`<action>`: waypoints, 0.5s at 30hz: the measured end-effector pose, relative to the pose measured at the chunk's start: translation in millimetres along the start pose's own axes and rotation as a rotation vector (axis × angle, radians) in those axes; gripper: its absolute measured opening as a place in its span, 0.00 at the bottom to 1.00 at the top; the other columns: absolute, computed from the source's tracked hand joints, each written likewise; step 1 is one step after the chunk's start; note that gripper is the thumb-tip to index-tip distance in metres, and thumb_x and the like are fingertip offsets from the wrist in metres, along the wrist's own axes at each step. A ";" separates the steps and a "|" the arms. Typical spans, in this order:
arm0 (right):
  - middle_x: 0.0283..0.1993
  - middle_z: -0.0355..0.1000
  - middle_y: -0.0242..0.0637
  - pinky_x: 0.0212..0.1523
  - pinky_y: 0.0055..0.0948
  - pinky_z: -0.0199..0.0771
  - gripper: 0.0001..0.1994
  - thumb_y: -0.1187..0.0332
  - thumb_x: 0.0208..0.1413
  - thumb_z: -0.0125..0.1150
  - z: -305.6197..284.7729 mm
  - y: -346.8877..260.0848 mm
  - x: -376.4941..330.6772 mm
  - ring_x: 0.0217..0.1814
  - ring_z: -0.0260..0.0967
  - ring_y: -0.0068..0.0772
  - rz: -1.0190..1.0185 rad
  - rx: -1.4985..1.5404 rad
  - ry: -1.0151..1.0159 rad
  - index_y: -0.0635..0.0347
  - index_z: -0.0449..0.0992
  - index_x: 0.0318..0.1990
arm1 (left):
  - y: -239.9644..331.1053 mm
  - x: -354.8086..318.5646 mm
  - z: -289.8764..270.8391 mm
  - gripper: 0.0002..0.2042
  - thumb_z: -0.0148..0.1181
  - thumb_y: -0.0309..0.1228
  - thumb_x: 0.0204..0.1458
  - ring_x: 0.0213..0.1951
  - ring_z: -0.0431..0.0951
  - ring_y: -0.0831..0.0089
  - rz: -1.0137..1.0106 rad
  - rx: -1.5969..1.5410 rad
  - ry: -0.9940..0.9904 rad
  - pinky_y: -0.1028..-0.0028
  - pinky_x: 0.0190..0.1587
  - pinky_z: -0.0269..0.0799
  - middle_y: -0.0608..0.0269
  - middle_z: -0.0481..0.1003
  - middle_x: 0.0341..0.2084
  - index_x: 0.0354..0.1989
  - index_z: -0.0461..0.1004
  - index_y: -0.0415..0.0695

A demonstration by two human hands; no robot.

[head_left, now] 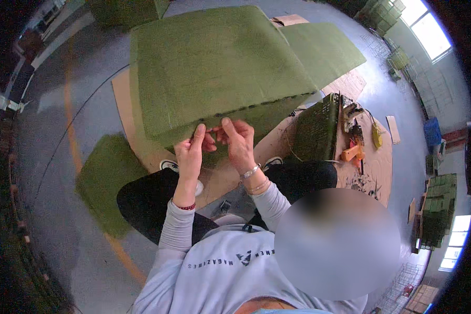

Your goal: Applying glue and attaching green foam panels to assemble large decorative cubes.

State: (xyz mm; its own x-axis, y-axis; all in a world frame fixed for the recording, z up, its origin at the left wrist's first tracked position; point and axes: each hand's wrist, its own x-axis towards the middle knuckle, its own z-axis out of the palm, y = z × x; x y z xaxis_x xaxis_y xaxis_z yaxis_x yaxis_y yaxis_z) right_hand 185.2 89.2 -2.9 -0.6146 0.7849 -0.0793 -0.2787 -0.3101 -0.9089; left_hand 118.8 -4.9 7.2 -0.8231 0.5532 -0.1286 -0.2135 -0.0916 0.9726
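In front of me stands a large box-shaped piece covered in green, mesh-like material (220, 57), its near edge facing me. A dark, uneven seam runs along that edge toward the right corner. My left hand (188, 153) is closed at the near edge, thumb up and fingers curled below. Just right of it, my right hand (239, 146) pinches the same edge, its thumb by the dark seam. A small dark bit shows between the two sets of fingertips, too small to name. The fingers' undersides are partly hidden.
A cardboard sheet (124, 112) lies under the box. To the right are a green mesh crate (315, 128), an orange-handled glue gun (354, 152) and a yellow tool (377, 137) on cardboard. A green piece (105, 183) rests at left; another green panel (324, 52) lies behind.
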 end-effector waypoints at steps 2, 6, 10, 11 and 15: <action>0.19 0.70 0.32 0.21 0.19 0.57 0.13 0.63 0.51 0.58 -2.4 6.3 -3.8 0.19 0.62 0.19 0.001 -0.065 -0.028 0.63 0.73 0.21 | 2.2 -4.1 -1.6 0.17 0.52 0.40 0.53 0.18 0.72 0.77 0.106 -0.068 -0.005 0.79 0.22 0.68 0.63 0.72 0.16 0.26 0.73 0.36; 0.20 0.69 0.27 0.20 0.17 0.56 0.12 0.64 0.48 0.63 9.7 12.4 -2.4 0.20 0.60 0.15 0.047 0.027 -0.003 0.61 0.74 0.20 | 10.6 -8.0 -10.8 0.16 0.53 0.39 0.53 0.17 0.71 0.78 0.083 -0.058 0.007 0.79 0.22 0.68 0.64 0.72 0.16 0.25 0.74 0.36; 0.19 0.69 0.29 0.20 0.19 0.58 0.12 0.65 0.48 0.62 26.0 1.0 -2.1 0.19 0.62 0.17 -0.016 0.089 0.027 0.62 0.73 0.20 | 3.7 2.0 -16.4 0.16 0.54 0.39 0.53 0.18 0.71 0.79 0.101 0.121 0.075 0.80 0.21 0.67 0.65 0.73 0.17 0.25 0.75 0.37; 0.19 0.69 0.29 0.20 0.19 0.58 0.12 0.65 0.48 0.62 26.6 1.1 -3.1 0.19 0.62 0.17 -0.016 0.088 0.024 0.62 0.73 0.20 | 0.3 4.4 -19.1 0.15 0.54 0.38 0.53 0.18 0.71 0.79 0.102 0.202 0.069 0.80 0.21 0.67 0.66 0.73 0.18 0.25 0.75 0.37; 0.19 0.69 0.29 0.21 0.19 0.59 0.12 0.64 0.48 0.61 20.7 7.2 -8.4 0.19 0.63 0.19 0.042 0.041 -0.023 0.63 0.74 0.20 | 7.5 -4.2 -20.4 0.15 0.54 0.39 0.52 0.18 0.71 0.79 0.108 0.016 0.043 0.80 0.20 0.66 0.66 0.73 0.17 0.24 0.74 0.37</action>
State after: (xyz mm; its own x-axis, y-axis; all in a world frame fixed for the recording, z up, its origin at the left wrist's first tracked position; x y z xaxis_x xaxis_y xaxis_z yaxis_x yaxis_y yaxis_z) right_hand 173.1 69.2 -0.3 -0.6428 0.7584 -0.1076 -0.2819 -0.3648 -0.8874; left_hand 109.9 -24.8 11.1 -0.8628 0.5046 -0.0310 -0.1146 -0.1354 0.9841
